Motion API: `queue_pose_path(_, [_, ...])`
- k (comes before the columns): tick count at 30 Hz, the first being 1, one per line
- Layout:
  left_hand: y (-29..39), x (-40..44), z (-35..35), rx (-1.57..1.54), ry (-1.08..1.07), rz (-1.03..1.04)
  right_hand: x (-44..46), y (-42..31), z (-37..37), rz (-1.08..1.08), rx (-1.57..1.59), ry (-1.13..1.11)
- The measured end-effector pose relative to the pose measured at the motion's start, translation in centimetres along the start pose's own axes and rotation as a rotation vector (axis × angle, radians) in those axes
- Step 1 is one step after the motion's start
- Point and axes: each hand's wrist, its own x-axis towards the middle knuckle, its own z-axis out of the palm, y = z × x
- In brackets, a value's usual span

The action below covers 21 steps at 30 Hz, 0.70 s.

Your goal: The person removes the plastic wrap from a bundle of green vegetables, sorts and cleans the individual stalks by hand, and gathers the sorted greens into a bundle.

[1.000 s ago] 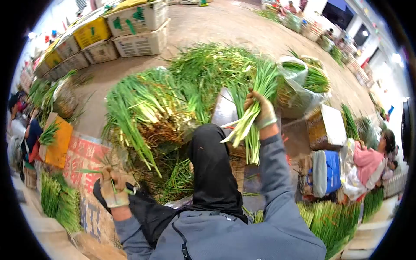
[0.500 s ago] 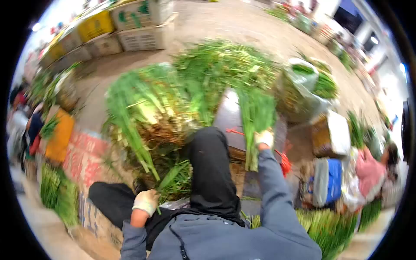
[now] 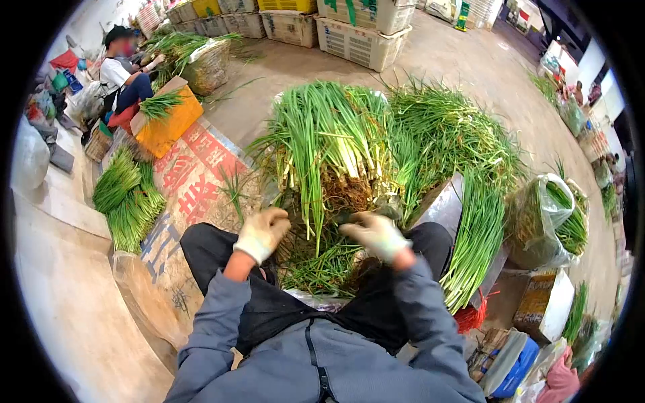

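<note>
My left hand (image 3: 264, 235), in a whitish glove, hovers over my bent knee at the near left of the chive heap. Its fingers are loosely bent and apart, with nothing seen in them. My right hand (image 3: 376, 235), gloved too and a little blurred, reaches leftward just below the brown roots (image 3: 346, 193) with fingers extended. Before me lies a heap of long green chives (image 3: 322, 121), some stalks drooping toward my lap. Loose green trimmings (image 3: 321, 269) lie between my legs. A tidy bunch of chives (image 3: 476, 238) rests beside my right knee on a dark board (image 3: 443, 201).
Another chive pile (image 3: 450, 127) spreads behind the board. A plastic bag of greens (image 3: 537, 215) stands at right, above a carton (image 3: 545, 302). Red ties (image 3: 472, 316) hang near my right leg. Bundled chives (image 3: 127, 201) lie left. A person (image 3: 124, 77) sits far left near stacked crates (image 3: 359, 43).
My right hand has left the chive bunch on the board and come in toward the heap's roots. My left hand has risen from my lap. The view has turned leftward.
</note>
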Motion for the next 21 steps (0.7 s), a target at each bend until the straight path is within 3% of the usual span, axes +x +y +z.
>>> queue_pose_path(2, [-4.2,2.6,1.5,-0.252,-0.003,-0.265,6.3,3.9,9.0,0.089,-0.071,0.053])
queue_pose_path(3, [-3.6,3.3,1.5,-0.139,-0.02,-0.277,6.7,3.5,10.5,0.124,0.425,-0.148])
queue_pose_path(5, [-4.2,4.1,3.1,-0.001,-0.166,-0.292,8.6,6.1,13.1,0.06,0.363,-0.059])
queue_pose_path(6, [-5.1,4.0,5.2,-0.139,-0.208,-0.363,8.3,6.5,13.2,0.01,0.405,0.0])
queue_pose_path(7, [-4.3,3.7,6.2,-0.343,-0.259,-0.437,4.9,2.3,10.7,0.109,0.716,-0.036])
queue_pose_path(10, [-3.6,3.6,8.9,-0.917,-0.388,-0.592,2.5,0.8,7.5,-0.009,0.745,0.054])
queue_pose_path(11, [-3.1,3.5,9.4,-0.992,-0.349,-0.613,2.2,1.0,7.0,-0.057,0.888,0.098])
queue_pose_path(14, [-1.9,3.2,8.1,-0.87,-0.326,-0.5,2.3,1.0,5.1,-0.065,0.885,0.183])
queue_pose_path(15, [-1.7,3.0,7.7,-0.862,-0.319,-0.481,2.7,1.4,5.0,-0.009,0.709,0.247])
queue_pose_path(16, [-1.2,2.5,6.8,-0.939,-0.302,-0.474,2.5,1.8,5.2,-0.014,0.708,0.255])
queue_pose_path(18, [-2.0,2.2,6.6,-0.806,-0.327,-0.487,2.4,2.6,5.5,-0.064,0.841,0.282])
queue_pose_path(20, [-3.4,0.7,7.0,-0.807,-0.347,-0.462,1.9,2.4,5.6,-0.077,0.769,0.261])
queue_pose_path(21, [-4.0,0.1,7.2,-0.355,-0.439,-0.261,2.0,2.5,5.8,-0.023,0.716,0.267])
